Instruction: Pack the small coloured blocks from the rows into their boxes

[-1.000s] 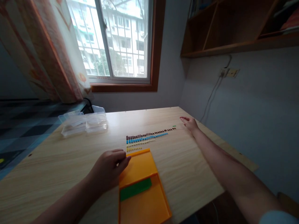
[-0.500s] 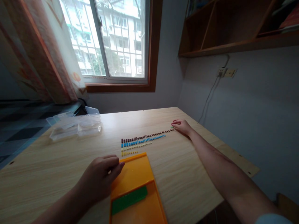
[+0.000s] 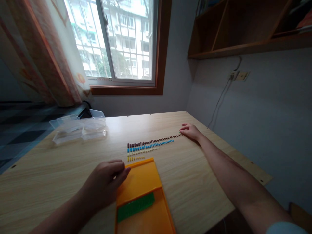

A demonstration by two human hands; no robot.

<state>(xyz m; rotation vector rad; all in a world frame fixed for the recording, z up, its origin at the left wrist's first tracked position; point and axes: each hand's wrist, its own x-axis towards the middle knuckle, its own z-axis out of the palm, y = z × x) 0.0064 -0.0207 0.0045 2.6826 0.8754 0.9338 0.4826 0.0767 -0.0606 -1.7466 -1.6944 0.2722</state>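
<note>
My left hand is closed at the left edge of an orange tray, its thumb lying over the corner. Inside the tray's near part lies a green plate. Far out on the right, my right hand rests on the table with its fingertips pinched together. Whatever they hold is tiny and mostly covered. Close beside those fingertips ends a row of dark brown bricks. Nearer to me run rows of blue bricks, pale yellow bricks and yellow bricks.
Clear plastic boxes stand at the table's back left. The wooden table meets the wall below a window. A wooden shelf overhangs on the right, with a plugged-in cable under it.
Small green bricks showed at my right fingertips before; now the fingers cover that spot and the green is gone from sight. My left hand stays at the tray. The view shifts slightly.
</note>
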